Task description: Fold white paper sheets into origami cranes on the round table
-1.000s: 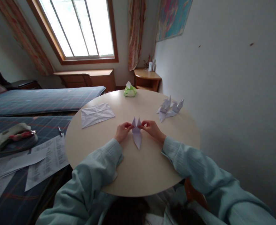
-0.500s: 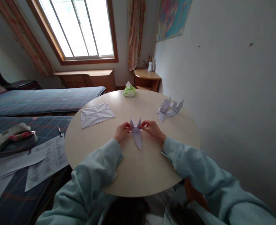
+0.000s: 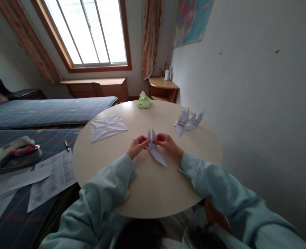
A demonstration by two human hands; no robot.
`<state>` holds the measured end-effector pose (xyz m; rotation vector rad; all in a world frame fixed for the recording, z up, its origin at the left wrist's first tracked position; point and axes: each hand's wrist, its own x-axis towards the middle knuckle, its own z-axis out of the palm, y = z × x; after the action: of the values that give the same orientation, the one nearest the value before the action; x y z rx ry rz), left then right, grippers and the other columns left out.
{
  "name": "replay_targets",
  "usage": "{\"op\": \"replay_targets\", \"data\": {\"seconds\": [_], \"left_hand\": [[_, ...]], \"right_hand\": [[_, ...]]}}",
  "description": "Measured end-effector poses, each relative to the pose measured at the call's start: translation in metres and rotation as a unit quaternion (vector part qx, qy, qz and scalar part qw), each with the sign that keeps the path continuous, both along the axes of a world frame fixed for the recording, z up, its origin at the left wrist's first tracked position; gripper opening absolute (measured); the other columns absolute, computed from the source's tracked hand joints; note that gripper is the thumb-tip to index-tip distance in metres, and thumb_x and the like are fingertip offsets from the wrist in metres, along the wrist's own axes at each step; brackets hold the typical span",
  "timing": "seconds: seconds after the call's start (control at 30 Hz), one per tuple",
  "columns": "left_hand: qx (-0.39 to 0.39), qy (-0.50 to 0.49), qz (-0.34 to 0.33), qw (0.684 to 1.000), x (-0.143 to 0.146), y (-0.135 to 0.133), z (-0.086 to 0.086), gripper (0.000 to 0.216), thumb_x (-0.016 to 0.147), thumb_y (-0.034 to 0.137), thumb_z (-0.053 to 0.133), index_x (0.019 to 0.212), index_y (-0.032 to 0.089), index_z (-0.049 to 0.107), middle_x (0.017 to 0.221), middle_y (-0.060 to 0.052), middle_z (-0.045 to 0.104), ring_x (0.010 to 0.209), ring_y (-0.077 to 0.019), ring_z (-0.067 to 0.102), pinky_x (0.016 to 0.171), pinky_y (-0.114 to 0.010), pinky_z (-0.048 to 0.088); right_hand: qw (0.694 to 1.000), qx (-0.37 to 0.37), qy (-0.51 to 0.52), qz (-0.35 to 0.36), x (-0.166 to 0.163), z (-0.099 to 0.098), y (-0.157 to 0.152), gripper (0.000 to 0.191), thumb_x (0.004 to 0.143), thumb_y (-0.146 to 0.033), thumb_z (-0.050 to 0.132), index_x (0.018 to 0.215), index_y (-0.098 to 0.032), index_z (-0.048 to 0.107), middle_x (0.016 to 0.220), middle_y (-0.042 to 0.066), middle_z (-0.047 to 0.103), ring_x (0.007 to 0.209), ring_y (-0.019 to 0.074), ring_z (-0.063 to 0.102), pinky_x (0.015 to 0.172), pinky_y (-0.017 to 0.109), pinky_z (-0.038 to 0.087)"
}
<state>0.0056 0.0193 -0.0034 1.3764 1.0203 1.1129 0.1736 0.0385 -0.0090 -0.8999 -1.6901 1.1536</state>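
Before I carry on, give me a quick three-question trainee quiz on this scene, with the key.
1. True or false: the left hand and the right hand both hold the folded paper.
2. Which sits nearest the far edge of the table: A, the paper figures; B, the tissue pack; C, the folded paper?
3. What lies on the table, left of both hands?

Key: 1, true. 2, B. 3, the creased sheet.
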Motion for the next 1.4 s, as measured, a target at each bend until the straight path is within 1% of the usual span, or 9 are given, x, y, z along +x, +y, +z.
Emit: {"op": "replay_targets", "data": {"seconds": [0.1,0.2,0.37,0.5,0.8,1.0,1.13,1.27,1.4], "left_hand": [[-0.023,-0.066,-0.036,0.997,0.001,-0.004,0.008,0.033,0.063,0.044,0.061,0.072,0.013,0.057,0.062,0.002,0.055,0.056,-0.0068,0.051,0.05,-0.018,0.041],[-0.042,-0.118,-0.04,0.991,0.0,-0.005,0.01,0.032,0.062,0.042,0.063,0.078,0.014,0.059,0.068,0.001,0.056,0.059,-0.006,0.051,0.053,-0.017,0.04],[-0.068,-0.173,-0.064,0.98,0.0,-0.005,0.009,0.031,0.06,0.038,0.067,0.08,0.015,0.06,0.071,0.0,0.059,0.063,-0.0071,0.053,0.058,-0.018,0.04],[-0.083,-0.19,-0.085,0.975,0.001,-0.006,0.008,0.032,0.059,0.039,0.067,0.08,0.015,0.06,0.069,0.0,0.06,0.063,-0.0082,0.055,0.06,-0.019,0.042],[-0.078,-0.152,-0.107,0.979,0.001,-0.007,0.01,0.035,0.064,0.041,0.062,0.089,0.016,0.06,0.083,-0.006,0.063,0.079,-0.0159,0.058,0.074,-0.028,0.044],[-0.064,-0.161,-0.09,0.981,0.0,-0.008,0.011,0.027,0.06,0.034,0.065,0.079,0.015,0.059,0.079,-0.004,0.062,0.074,-0.0135,0.057,0.071,-0.026,0.044],[-0.022,-0.133,-0.062,0.989,-0.003,-0.008,0.013,0.026,0.057,0.032,0.067,0.073,0.015,0.056,0.073,-0.001,0.059,0.067,-0.0098,0.053,0.064,-0.022,0.042],[0.054,-0.079,-0.045,0.994,-0.006,-0.007,0.018,0.028,0.056,0.031,0.068,0.072,0.014,0.053,0.07,0.0,0.057,0.063,-0.0088,0.051,0.06,-0.021,0.041],[0.117,0.016,-0.007,0.993,-0.01,-0.005,0.021,0.023,0.057,0.028,0.066,0.067,0.014,0.052,0.069,-0.001,0.056,0.065,-0.01,0.051,0.06,-0.021,0.041]], "right_hand": [[0.993,-0.086,0.048,0.065,0.002,0.004,-0.002,0.027,0.056,-0.035,0.068,0.069,-0.014,0.056,0.064,-0.002,0.058,0.06,0.0108,0.052,0.057,0.023,0.038],[0.982,-0.144,0.063,0.106,0.004,0.007,-0.005,0.027,0.055,-0.03,0.07,0.072,-0.013,0.058,0.066,-0.001,0.059,0.06,0.01,0.052,0.058,0.023,0.038],[0.968,-0.188,0.084,0.141,0.004,0.008,-0.008,0.025,0.056,-0.025,0.07,0.074,-0.012,0.06,0.07,0.0,0.06,0.064,0.0103,0.053,0.062,0.024,0.039],[0.956,-0.222,0.106,0.163,0.004,0.008,-0.009,0.025,0.057,-0.023,0.07,0.078,-0.013,0.061,0.072,0.0,0.06,0.066,0.0104,0.054,0.065,0.024,0.04],[0.938,-0.268,0.128,0.18,0.004,0.019,-0.018,0.031,0.056,-0.021,0.07,0.085,-0.013,0.062,0.084,0.005,0.063,0.074,0.012,0.057,0.07,0.025,0.043],[0.934,-0.281,0.123,0.183,0.005,0.018,-0.017,0.03,0.054,-0.021,0.071,0.081,-0.012,0.062,0.075,0.002,0.062,0.067,0.01,0.056,0.065,0.022,0.043],[0.937,-0.278,0.109,0.181,0.005,0.017,-0.017,0.028,0.054,-0.023,0.071,0.078,-0.012,0.06,0.074,0.001,0.061,0.068,0.0104,0.056,0.064,0.022,0.043],[0.943,-0.273,0.092,0.165,0.005,0.019,-0.018,0.028,0.053,-0.024,0.072,0.075,-0.013,0.059,0.07,0.0,0.06,0.065,0.0098,0.055,0.062,0.021,0.042],[0.954,-0.251,0.065,0.151,0.004,0.016,-0.014,0.028,0.051,-0.027,0.073,0.069,-0.013,0.057,0.063,-0.002,0.058,0.057,0.0081,0.052,0.055,0.02,0.039]]}}
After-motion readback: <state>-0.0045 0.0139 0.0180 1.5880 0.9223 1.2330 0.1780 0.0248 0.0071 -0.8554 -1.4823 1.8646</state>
